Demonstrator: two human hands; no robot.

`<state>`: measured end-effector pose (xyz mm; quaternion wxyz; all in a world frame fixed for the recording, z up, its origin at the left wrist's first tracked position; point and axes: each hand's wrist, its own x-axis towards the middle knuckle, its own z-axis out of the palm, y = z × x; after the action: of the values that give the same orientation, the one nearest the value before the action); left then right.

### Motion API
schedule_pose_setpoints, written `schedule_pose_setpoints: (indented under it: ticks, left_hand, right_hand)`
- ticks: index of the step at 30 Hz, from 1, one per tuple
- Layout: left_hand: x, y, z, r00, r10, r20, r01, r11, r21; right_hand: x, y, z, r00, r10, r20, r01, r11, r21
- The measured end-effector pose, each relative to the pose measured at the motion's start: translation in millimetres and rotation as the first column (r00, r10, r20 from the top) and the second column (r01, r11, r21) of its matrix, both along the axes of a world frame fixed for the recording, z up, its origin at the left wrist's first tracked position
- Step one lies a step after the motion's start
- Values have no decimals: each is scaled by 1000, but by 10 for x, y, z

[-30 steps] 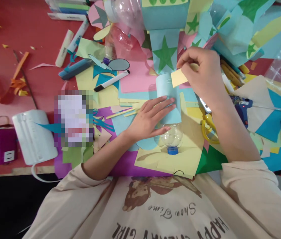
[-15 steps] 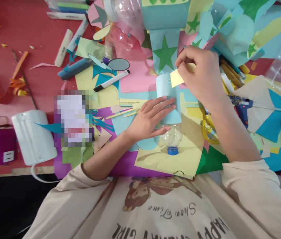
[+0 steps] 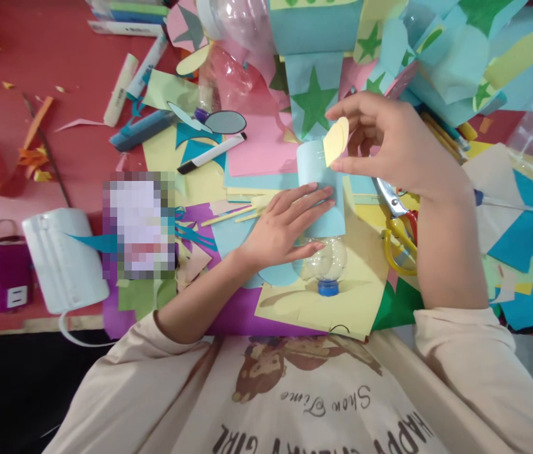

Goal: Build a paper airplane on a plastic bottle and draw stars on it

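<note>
A clear plastic bottle (image 3: 327,258) with a blue cap lies on the papers, its upper part wrapped in light blue paper (image 3: 327,217). Across this wrapped part rests my left hand (image 3: 285,224), its fingers stretched out flat and the thumb apart, near the bare plastic. A small yellow paper piece (image 3: 335,142) with a rounded end stands up from the far end of the blue wrap. My right hand (image 3: 389,142) is beside it with thumb and fingers apart. The thumb tip is at the piece's lower corner; whether it touches I cannot tell.
Scissors (image 3: 399,243) with yellow and red handles lie to the right. A black-capped marker (image 3: 212,153) and a pink sheet (image 3: 261,148) are on the left. A blue paper strip with a green star (image 3: 314,104) lies beyond. A white pouch (image 3: 65,261) sits far left.
My right hand has opened from its pinch on the yellow paper piece, which stays at the blue wrap, its rounded end now showing. My left hand has not moved.
</note>
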<state>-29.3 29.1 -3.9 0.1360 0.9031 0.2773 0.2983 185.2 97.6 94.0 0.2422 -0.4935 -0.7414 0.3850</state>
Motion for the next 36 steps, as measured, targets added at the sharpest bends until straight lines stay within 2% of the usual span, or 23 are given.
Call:
schedule_pose_setpoints:
  ticks: [3,9,14,21,25,29,36]
  left_hand:
    - [2,-1,0,1000,10,-21,-10,1000,8]
    - [11,-4,-8,999,5,41,-7,999,35]
    - [8,-3,-7,999,1,41,-2,1000,18]
    - [9,-3,-5,999,6,35,-7,1000,24]
    - [14,-4,-15,998,4,57,-6,999,38]
    - [19,-3,-21,998,12,61,-16,998,58]
    - [14,3,-20,998,5,56,-8,999,49]
  right_hand:
    - [-25,1,-32,999,-7,34,6,999,44]
    - [-48,-20,-52,998,-26,64,20,995,102]
    - [-71,-52,-27,993,-24,113,14,996,88]
    - [-55,-43,-51,998,26,57,-33,993,115]
    - [-23,-29,-18,997,10,77,-18,995,100]
    - [7,-28,33,1000,0,23,-1,998,64]
    - [15,-28,6,999,31,-23,-28,990,135]
